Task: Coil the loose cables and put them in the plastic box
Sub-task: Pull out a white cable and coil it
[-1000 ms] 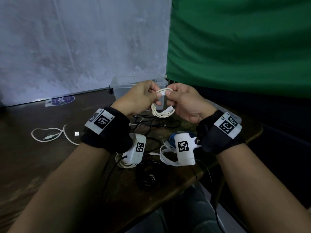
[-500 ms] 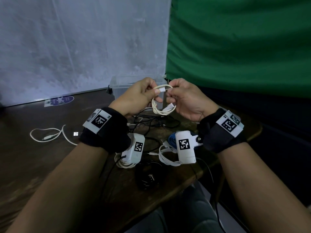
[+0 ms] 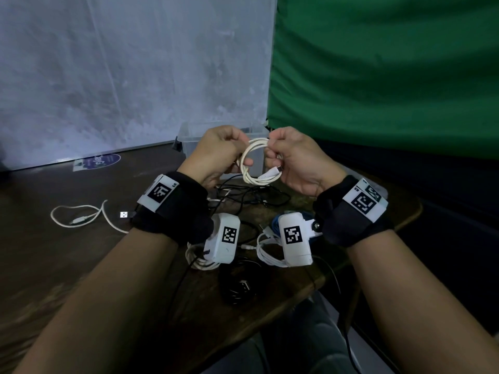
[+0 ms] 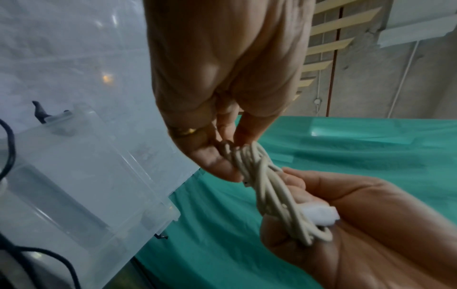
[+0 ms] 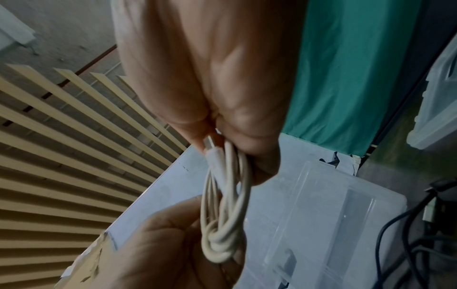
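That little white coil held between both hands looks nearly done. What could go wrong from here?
The white coil is held only by the left hand and right hand; its plug end sticks out loose, so the loops might spring open if either lets go. Dropped short of the plastic box, it could land in the black cables below.

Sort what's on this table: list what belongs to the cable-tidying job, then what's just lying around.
Part of the job:
- white cable coil, held by left hand and right hand
- plastic box
- loose white cable
- tangled black cables

Just lying about:
- round sticker
- green cloth
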